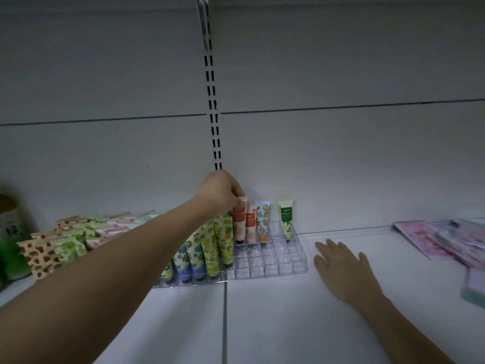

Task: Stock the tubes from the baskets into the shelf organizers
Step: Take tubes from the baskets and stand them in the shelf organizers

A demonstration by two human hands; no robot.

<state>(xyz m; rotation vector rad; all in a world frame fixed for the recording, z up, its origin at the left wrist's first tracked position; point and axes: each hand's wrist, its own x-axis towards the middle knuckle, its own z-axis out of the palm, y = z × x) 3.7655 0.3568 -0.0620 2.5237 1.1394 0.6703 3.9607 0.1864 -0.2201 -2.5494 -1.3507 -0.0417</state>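
Left hand reaches fwd over the shelf, fingers curled and pinching the crimped top end of a peach-and-orange upright plastic tube. Tube stands cap-down in the back row of the clear acrylic grid organizer, long axis approx. vertical, tilted slightly. Tube thus lies directly below the fingertips; any seating or release move runs straight down/up along that axis.

Adjacent, to the right in the same back row: a shorter orange tube, a white tube w/ orange-fruit print, then, one cell apart, a green-and-yellow tube. Front-left cells hold yellow-print and blue-print tubes. Most cells at right and front of the organizer are vacant.

Right hand lies flat on the white shelf surface, fingers straight and spread, just beside the organizer's right edge, holding nothing. Judgement: it steadies the body, not the organizer; contact w/ the organizer wall cannot be confirmed.

Left hand is the nearer hand to the tube. Baskets not in view
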